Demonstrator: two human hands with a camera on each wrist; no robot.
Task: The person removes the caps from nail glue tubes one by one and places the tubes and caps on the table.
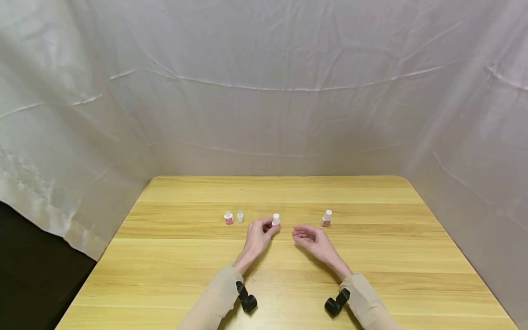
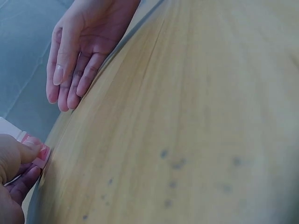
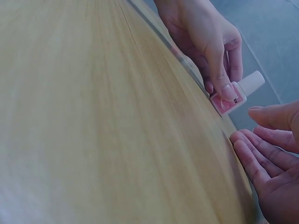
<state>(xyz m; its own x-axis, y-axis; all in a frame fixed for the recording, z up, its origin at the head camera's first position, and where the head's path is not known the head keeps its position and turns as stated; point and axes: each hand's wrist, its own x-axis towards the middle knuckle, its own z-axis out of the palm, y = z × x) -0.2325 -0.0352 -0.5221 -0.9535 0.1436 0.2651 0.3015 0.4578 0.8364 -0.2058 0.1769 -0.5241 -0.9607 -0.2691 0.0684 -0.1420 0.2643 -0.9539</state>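
Observation:
My left hand (image 1: 257, 236) pinches a small bottle (image 1: 276, 217) with a white cap and a pink label, upright near the middle of the table. In the right wrist view, its thumb presses the label and the white cap (image 3: 252, 82) sticks out above the fingers. A short way to the right is my right hand (image 1: 318, 246), palm turned inward, fingers relaxed and holding nothing. Just beyond that hand stands another white-capped bottle (image 1: 326, 219) with a pink label.
To the left of my left hand stand a small white bottle (image 1: 228, 218) with a pink label and, beside it, a small white cap-like piece (image 1: 240, 217). The wooden table (image 1: 371, 197) is bordered by hanging grey cloth (image 1: 280, 114) at the back and sides.

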